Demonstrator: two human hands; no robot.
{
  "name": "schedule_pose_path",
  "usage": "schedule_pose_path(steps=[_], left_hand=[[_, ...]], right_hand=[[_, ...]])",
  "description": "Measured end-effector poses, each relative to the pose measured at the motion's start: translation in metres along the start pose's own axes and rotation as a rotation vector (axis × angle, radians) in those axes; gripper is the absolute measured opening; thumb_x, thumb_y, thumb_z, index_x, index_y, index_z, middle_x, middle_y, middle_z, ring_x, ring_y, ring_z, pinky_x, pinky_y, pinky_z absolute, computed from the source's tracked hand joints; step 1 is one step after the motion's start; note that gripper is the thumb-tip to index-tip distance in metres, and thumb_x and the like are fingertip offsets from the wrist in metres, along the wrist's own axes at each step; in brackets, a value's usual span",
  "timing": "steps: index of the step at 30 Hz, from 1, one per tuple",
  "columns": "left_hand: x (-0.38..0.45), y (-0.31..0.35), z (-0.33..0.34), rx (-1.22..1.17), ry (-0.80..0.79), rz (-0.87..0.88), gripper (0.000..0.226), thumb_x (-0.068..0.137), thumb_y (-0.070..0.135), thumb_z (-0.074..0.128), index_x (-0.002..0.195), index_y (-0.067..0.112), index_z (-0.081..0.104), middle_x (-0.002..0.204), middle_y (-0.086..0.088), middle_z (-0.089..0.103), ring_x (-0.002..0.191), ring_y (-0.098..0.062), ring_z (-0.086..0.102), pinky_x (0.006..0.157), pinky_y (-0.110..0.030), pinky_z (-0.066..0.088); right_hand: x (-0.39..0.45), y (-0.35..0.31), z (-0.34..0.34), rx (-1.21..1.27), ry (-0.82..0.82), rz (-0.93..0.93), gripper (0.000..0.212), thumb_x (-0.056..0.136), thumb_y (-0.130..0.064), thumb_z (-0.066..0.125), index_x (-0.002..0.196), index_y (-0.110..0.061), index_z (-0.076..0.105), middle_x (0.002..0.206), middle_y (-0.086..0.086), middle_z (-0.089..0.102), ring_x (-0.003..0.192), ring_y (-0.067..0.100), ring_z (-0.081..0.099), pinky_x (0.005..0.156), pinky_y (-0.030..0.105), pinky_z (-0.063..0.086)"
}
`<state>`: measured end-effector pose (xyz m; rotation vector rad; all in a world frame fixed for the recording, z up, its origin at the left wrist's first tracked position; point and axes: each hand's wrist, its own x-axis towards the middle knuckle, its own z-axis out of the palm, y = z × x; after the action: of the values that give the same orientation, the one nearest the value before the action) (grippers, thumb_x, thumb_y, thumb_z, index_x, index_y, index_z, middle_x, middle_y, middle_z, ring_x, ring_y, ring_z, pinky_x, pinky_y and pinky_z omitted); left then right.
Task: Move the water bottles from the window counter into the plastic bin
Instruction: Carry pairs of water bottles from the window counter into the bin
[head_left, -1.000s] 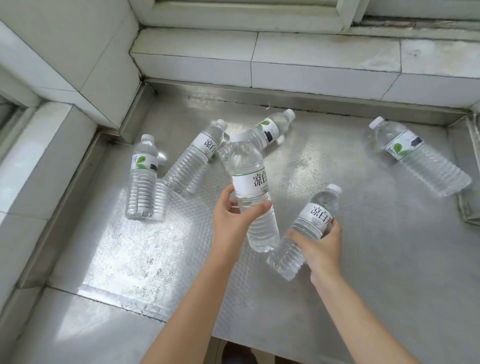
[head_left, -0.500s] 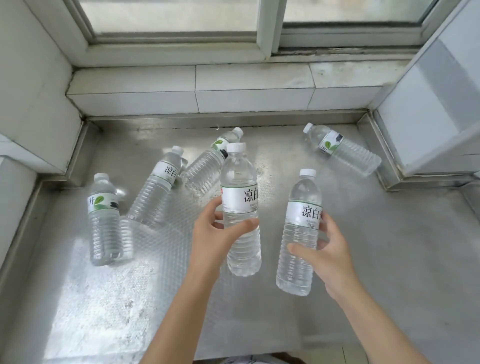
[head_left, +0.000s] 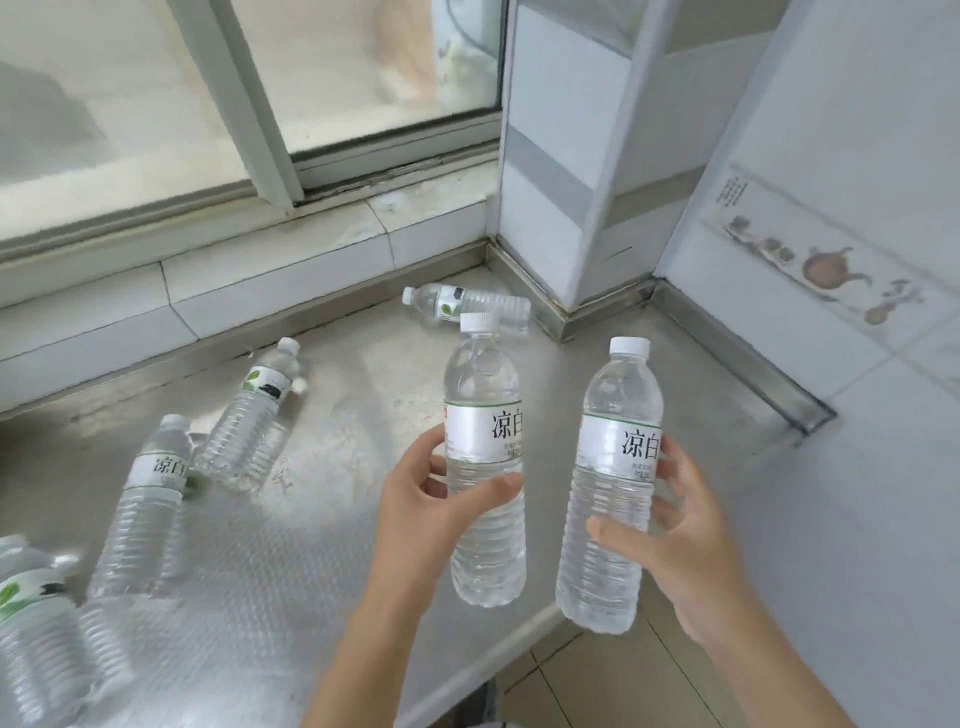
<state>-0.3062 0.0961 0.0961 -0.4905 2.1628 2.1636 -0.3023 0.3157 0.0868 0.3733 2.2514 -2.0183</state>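
- My left hand (head_left: 415, 512) gripped one bottle (head_left: 485, 467) around its middle, thumb across the front just below the label, fingers behind.
- My right hand (head_left: 670, 535) gripped a second bottle (head_left: 610, 499) the same way, thumb low on the ribbed body, fingers wrapped past the label's right edge.
- Both bottles stood roughly upright, white caps on top, held side by side but apart, above the worktop's (head_left: 363, 395) front right corner; the right one's base hung past the front edge, over the floor tiles (head_left: 597, 680).
- Four more bottles lay on their sides on the worktop: one (head_left: 467, 304) at the back right corner beside the tiled pillar (head_left: 561, 156), one (head_left: 254, 415) toward the back near the window sill (head_left: 260, 270), one (head_left: 150, 499) left of centre, and one (head_left: 31, 634) at the left edge.
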Motion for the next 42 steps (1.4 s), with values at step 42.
schedule_pose_path(steps=[42], left_hand=[[-0.473,-0.089,0.608,0.39,-1.424,0.083,0.064,0.045,0.04,0.09,0.105,0.049,0.069,0.092,0.003,0.075,0.077,-0.011,0.068,0.064,-0.022,0.052]], right_hand=[[-0.483,0.164,-0.554,0.225,1.302,-0.014,0.104,0.036,-0.033,0.088,0.126,-0.059,0.043,0.119,-0.023,0.058,0.104,0.003,0.064,0.076,0.032,0.057]])
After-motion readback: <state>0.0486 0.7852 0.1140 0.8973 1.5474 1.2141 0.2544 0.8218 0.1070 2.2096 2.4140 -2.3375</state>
